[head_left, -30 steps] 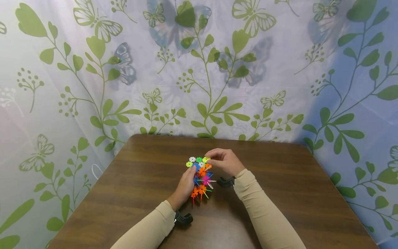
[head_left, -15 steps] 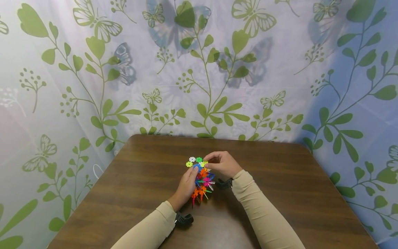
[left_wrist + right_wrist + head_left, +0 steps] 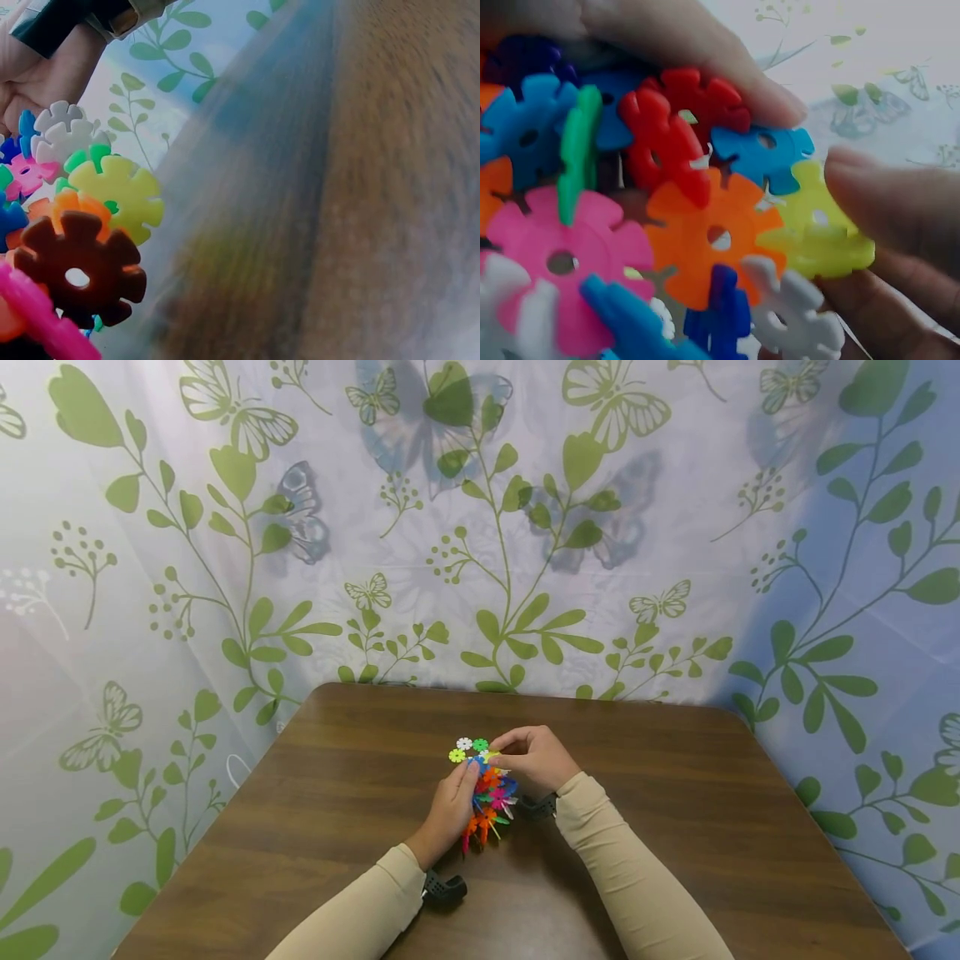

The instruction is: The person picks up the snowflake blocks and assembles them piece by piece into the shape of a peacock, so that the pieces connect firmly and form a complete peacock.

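A cluster of interlocking plastic snowflake discs (image 3: pixel 493 798) in several colours is held up over the table by my left hand (image 3: pixel 448 810). The left thumb lies against a blue disc (image 3: pixel 769 156) near the top. My right hand (image 3: pixel 542 758) pinches a yellow disc (image 3: pixel 817 217) between thumb and fingers at the cluster's upper right edge. It touches the orange disc (image 3: pixel 716 238) there; whether their slots are joined I cannot tell. A brown disc (image 3: pixel 81 268) and another yellow disc (image 3: pixel 120 196) stick out in the left wrist view. The left fingers behind the cluster are hidden.
Past the hands, white (image 3: pixel 464 744), green (image 3: pixel 480 744) and yellow-green (image 3: pixel 457 756) discs show; whether they are attached I cannot tell. The brown wooden table (image 3: pixel 337 777) ends at a patterned curtain (image 3: pixel 420 543). Black wrist devices (image 3: pixel 444 888) hang under both wrists.
My right hand has moved slightly down and left, bringing the pinched yellow disc against the cluster. The cluster has turned a little in my left hand, which keeps its grip.
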Motion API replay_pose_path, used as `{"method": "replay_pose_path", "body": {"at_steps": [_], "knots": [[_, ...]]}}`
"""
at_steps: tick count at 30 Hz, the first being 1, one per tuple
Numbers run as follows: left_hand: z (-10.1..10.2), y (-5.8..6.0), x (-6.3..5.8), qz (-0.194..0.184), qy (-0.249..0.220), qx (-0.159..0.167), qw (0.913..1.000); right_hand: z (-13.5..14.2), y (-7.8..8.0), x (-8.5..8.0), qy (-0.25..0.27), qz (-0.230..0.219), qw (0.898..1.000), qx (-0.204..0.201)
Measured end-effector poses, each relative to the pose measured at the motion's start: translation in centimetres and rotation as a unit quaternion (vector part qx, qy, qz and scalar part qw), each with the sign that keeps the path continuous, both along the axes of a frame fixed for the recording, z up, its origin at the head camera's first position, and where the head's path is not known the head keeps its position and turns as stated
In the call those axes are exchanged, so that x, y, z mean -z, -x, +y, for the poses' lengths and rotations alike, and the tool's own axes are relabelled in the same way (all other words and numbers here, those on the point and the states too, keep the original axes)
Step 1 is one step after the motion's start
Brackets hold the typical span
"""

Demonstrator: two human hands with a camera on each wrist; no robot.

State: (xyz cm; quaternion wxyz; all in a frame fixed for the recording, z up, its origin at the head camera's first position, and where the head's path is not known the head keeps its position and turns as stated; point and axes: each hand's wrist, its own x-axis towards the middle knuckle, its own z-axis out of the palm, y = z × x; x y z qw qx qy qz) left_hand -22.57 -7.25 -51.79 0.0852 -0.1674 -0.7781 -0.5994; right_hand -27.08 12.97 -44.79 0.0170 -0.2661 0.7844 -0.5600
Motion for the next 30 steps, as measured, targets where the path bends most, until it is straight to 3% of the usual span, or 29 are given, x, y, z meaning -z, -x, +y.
{"method": "replay_pose_path", "body": {"at_steps": [8,14,17,21,25,30], "knots": [[-0.2,0.2,0.2,0.04,0.012,-0.011,0.999,-0.2,-0.4,-0.1,-0.004,-0.014,0.999,0.044],[-0.2,0.4,0.0,0.057,0.045,-0.026,0.9971,-0.4,-0.7,-0.4,0.001,-0.023,0.998,0.055],[-0.2,0.3,-0.1,0.049,0.054,-0.026,0.997,-0.5,-0.8,-0.4,0.005,-0.021,0.998,0.057],[-0.2,0.2,-0.1,0.023,0.031,-0.013,0.9992,-0.5,-0.8,-0.3,0.018,-0.02,0.998,0.054],[-0.1,0.3,0.1,-0.014,-0.021,-0.002,0.9997,-0.6,-0.5,0.1,0.041,-0.026,0.998,0.049],[-0.3,0.7,0.1,-0.063,-0.092,-0.01,0.9937,-0.3,0.1,0.8,0.09,-0.027,0.993,0.066]]}}
